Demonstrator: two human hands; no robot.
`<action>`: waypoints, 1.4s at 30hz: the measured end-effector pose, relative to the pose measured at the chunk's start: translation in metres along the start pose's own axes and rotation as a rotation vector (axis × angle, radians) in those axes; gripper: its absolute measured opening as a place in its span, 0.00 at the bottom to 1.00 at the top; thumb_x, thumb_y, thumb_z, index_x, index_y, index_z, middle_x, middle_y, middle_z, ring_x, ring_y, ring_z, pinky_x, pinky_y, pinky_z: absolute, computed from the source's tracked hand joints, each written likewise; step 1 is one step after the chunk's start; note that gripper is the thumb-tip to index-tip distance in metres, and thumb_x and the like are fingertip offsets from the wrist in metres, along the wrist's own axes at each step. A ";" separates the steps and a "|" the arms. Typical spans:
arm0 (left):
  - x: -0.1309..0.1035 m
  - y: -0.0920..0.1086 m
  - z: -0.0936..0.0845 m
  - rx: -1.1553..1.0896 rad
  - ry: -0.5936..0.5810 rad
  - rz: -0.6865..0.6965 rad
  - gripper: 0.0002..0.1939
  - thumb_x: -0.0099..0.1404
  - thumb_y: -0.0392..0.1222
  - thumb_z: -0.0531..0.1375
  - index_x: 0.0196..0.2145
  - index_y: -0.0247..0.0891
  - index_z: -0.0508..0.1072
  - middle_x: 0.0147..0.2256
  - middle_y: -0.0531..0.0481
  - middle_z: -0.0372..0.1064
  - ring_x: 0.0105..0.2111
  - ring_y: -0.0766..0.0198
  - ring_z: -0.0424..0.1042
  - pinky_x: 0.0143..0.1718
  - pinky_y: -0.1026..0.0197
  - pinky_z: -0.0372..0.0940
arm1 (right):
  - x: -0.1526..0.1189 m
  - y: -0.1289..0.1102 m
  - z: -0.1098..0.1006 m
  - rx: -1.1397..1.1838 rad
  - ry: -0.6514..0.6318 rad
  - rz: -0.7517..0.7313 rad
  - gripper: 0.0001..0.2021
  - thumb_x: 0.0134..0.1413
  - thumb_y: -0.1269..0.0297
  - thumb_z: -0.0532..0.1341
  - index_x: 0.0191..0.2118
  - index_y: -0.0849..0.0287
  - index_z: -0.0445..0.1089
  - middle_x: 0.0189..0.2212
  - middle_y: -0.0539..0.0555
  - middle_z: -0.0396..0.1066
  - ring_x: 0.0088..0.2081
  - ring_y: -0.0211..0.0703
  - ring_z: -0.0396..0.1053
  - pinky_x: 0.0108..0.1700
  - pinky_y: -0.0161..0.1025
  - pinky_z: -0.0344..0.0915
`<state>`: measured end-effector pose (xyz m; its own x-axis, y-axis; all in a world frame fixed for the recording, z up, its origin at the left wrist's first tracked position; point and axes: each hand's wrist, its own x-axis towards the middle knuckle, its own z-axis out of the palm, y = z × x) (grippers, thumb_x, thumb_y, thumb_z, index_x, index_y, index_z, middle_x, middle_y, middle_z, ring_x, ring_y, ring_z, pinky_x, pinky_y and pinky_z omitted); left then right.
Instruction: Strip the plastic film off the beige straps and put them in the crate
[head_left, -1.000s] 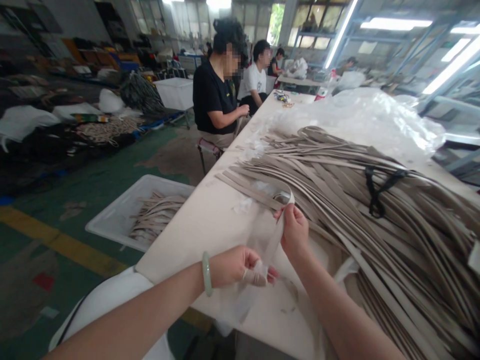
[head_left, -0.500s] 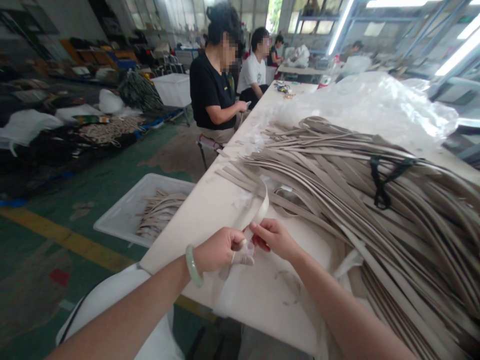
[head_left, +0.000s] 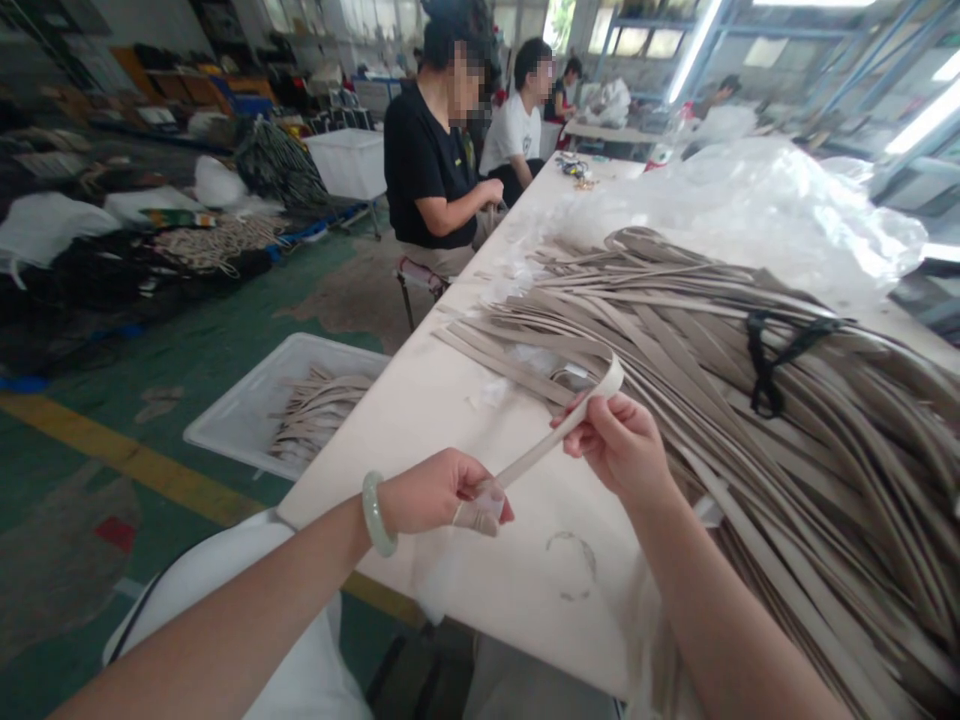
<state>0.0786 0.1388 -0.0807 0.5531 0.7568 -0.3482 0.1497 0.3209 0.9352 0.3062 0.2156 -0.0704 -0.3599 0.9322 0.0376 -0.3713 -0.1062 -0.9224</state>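
A light beige flat strap (head_left: 536, 452) runs taut between my two hands above the table. My left hand (head_left: 442, 492), with a pale green bangle at its wrist, is closed on the strap's lower end, where a bit of clear plastic and a folded beige piece also show. Higher and to the right, my right hand (head_left: 619, 440) pinches the strap between thumb and fingers. Past those fingers the strap curls up and back toward the pile of straps (head_left: 675, 340). Some of my left fingertips are hidden behind the plastic.
A white table (head_left: 405, 430) carries the strap pile, a black tie (head_left: 765, 370) and a large clear plastic sheet (head_left: 787, 200). On the floor at left stands a white bin (head_left: 225, 415) holding cut straps. A person in black (head_left: 427, 150) sits along the table's left edge.
My right hand has moved up and right, away from my left hand, drawing the strap straight between them. My left hand has stayed nearly in place, still gripping.
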 end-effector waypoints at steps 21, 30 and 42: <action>0.011 -0.015 0.002 0.113 0.149 -0.078 0.18 0.56 0.52 0.65 0.33 0.31 0.80 0.33 0.44 0.78 0.34 0.59 0.73 0.37 0.61 0.63 | -0.004 0.033 0.009 -0.347 -0.536 0.116 0.12 0.55 0.58 0.65 0.30 0.63 0.77 0.23 0.52 0.70 0.23 0.34 0.64 0.25 0.32 0.60; 0.007 -0.012 0.008 0.032 0.036 -0.134 0.23 0.55 0.58 0.65 0.32 0.30 0.80 0.30 0.42 0.77 0.29 0.62 0.72 0.31 0.64 0.60 | 0.002 0.049 0.010 0.003 -0.171 0.169 0.17 0.61 0.52 0.59 0.35 0.61 0.77 0.16 0.44 0.53 0.18 0.29 0.50 0.20 0.29 0.49; 0.001 -0.014 0.010 0.164 -0.115 -0.210 0.22 0.52 0.57 0.67 0.33 0.33 0.81 0.27 0.45 0.76 0.25 0.66 0.68 0.26 0.66 0.58 | -0.005 0.026 0.013 0.005 -0.307 -0.001 0.14 0.62 0.54 0.58 0.38 0.55 0.79 0.26 0.49 0.61 0.18 0.26 0.50 0.17 0.28 0.48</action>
<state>0.0851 0.1293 -0.0929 0.5843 0.6108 -0.5343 0.3962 0.3599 0.8447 0.2871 0.2038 -0.0898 -0.6014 0.7840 0.1537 -0.3758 -0.1078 -0.9204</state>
